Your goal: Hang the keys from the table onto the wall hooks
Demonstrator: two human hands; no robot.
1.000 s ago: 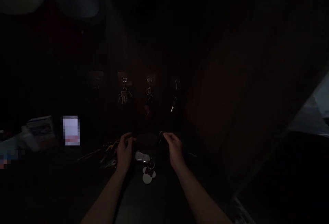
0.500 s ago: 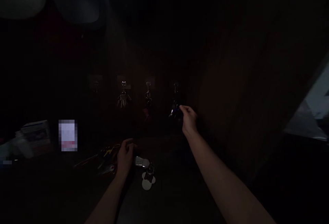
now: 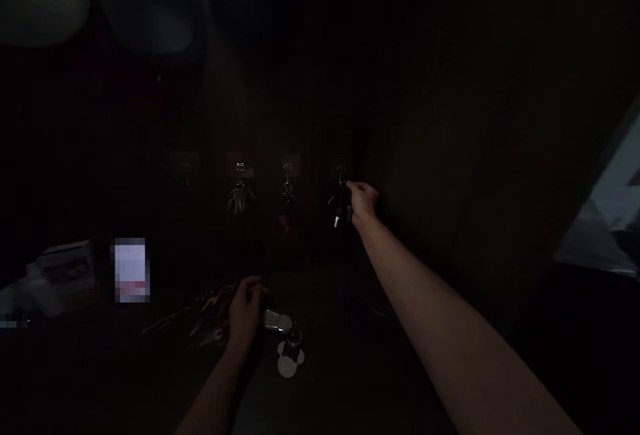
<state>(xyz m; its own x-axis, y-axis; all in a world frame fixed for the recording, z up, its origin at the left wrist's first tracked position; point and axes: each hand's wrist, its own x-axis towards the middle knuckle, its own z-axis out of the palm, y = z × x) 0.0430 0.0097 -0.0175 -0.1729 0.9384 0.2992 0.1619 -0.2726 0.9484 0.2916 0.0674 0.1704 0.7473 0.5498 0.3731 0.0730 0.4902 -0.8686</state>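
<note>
The scene is very dark. My right hand (image 3: 363, 200) is stretched out to the wall, its fingers pinched on a dark key bunch (image 3: 339, 207) at the rightmost hook (image 3: 342, 172). My left hand (image 3: 245, 312) rests curled over the dark table, fingers bent; I cannot make out anything in it. Just right of it lie a silver key fob (image 3: 277, 320) and a white round-eared tag (image 3: 289, 360). Two more key bunches hang on the wall, one silver (image 3: 239, 198) and one dark with a red tag (image 3: 285, 205).
An empty hook (image 3: 185, 172) is at the far left of the row. Loose keys and thin sticks (image 3: 203, 318) lie left of my left hand. A white blurred card (image 3: 130, 270) and boxes (image 3: 65, 268) stand at the left.
My right hand rose from just above the table to the rightmost wall hook, carrying a dark key bunch up. My left hand stayed over the table.
</note>
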